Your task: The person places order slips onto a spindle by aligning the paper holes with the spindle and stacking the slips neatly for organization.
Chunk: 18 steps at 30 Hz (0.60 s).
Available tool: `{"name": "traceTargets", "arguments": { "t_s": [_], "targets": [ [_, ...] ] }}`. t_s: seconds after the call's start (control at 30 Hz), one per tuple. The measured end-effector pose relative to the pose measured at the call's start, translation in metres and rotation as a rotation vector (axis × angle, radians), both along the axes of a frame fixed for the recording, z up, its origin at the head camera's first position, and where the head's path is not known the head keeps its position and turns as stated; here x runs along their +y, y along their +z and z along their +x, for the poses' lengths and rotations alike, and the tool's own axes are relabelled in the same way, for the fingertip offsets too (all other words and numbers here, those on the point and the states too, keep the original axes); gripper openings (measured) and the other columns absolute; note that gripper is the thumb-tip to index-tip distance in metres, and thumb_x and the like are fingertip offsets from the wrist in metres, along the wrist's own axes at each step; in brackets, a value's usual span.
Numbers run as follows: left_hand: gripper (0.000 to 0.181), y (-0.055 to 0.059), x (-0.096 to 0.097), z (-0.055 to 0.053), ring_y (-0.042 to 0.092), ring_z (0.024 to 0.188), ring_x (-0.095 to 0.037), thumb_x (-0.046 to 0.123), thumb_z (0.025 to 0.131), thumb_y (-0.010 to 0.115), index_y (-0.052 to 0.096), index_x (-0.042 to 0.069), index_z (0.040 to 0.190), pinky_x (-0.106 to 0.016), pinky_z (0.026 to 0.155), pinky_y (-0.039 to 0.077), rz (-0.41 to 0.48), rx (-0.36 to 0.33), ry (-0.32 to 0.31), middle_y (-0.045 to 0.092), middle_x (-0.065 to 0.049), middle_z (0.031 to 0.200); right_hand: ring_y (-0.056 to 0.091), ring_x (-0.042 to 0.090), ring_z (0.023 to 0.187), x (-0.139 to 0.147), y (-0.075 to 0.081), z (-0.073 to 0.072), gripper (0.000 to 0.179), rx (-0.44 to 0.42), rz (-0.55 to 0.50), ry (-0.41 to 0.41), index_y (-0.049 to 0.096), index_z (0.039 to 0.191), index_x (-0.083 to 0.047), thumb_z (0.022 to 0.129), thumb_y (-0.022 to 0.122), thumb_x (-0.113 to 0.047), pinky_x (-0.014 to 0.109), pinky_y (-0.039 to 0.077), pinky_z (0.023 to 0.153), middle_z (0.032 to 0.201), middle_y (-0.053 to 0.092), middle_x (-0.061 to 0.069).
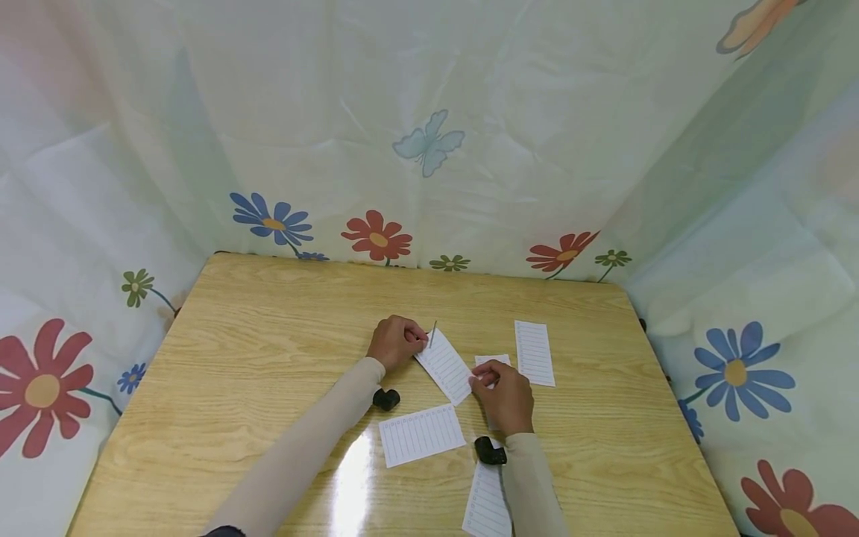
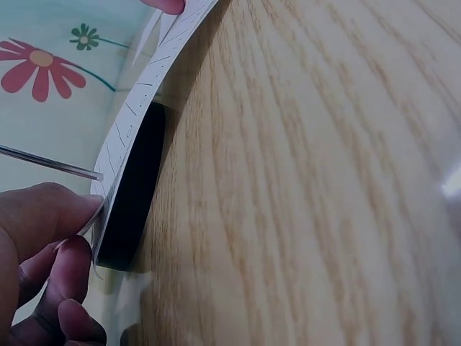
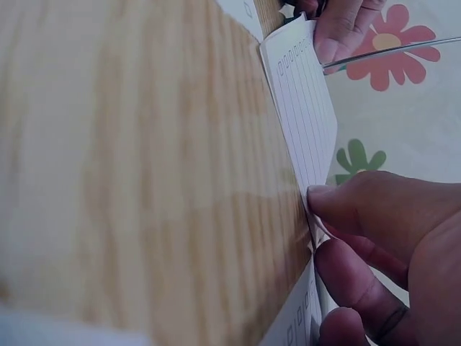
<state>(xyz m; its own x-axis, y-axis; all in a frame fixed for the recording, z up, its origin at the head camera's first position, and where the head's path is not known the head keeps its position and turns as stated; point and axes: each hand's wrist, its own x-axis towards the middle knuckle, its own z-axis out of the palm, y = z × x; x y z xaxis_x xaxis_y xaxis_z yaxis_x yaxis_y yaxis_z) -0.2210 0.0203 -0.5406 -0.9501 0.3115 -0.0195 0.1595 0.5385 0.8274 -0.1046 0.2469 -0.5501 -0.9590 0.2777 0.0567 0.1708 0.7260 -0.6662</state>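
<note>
A white lined card (image 1: 444,369) with a column of small checkboxes slants between both hands. My left hand (image 1: 396,343) pinches its far end between thumb and fingers. At the opposite end, my right hand (image 1: 505,397) pinches the card's edge, thumb on top. A thin metal spike (image 2: 50,162) rises from the card beside the left thumb. Under the card, in the left wrist view, sits a thick black base (image 2: 137,194) on the table, mostly covered from above. Another card (image 1: 492,359) lies partly hidden beneath the right hand.
More lined cards lie on the wooden table (image 1: 282,328): one card (image 1: 423,435) in front of the hands, another card (image 1: 535,353) at the right, and a card (image 1: 486,503) partly under the right forearm. A flower-printed curtain (image 1: 322,149) surrounds the table's back and sides.
</note>
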Motion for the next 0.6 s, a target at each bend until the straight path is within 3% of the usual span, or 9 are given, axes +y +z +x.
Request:
{"name": "traceTargets", "arguments": {
  "t_s": [0.2, 0.4, 0.6],
  "targets": [
    [0.005, -0.0006, -0.0021, 0.0, 0.06, 0.074, -0.009, 0.012, 0.092, 0.082, 0.084, 0.016, 0.089, -0.026, 0.071, 0.049, -0.032, 0.025, -0.002, 0.071, 0.002, 0.079, 0.054, 0.013, 0.066, 0.0005, -0.0008, 0.0016, 0.012, -0.013, -0.005, -0.001, 0.08, 0.097, -0.022, 0.087, 0.085, -0.019, 0.03, 0.04, 0.061, 0.079, 0.069, -0.004],
    [0.003, -0.0008, -0.0058, 0.001, 0.06, 0.084, -0.011, 0.012, 0.093, 0.082, 0.085, 0.013, 0.092, -0.029, 0.079, 0.05, -0.055, 0.036, -0.005, 0.069, 0.0, 0.09, 0.055, 0.011, 0.067, 0.0022, -0.0011, 0.0026, 0.015, 0.028, -0.004, 0.006, 0.08, 0.095, -0.022, 0.084, 0.084, -0.012, 0.028, 0.041, 0.062, 0.079, 0.069, -0.003],
    [0.008, 0.0022, -0.0099, 0.0052, 0.059, 0.085, -0.014, 0.008, 0.093, 0.081, 0.084, 0.014, 0.09, -0.032, 0.081, 0.049, -0.059, 0.058, 0.003, 0.069, 0.0, 0.09, 0.055, 0.01, 0.066, 0.0052, -0.0018, 0.0025, 0.017, 0.031, -0.013, 0.005, 0.08, 0.095, -0.019, 0.082, 0.082, -0.008, 0.026, 0.041, 0.062, 0.078, 0.07, -0.001]
  ]
}}
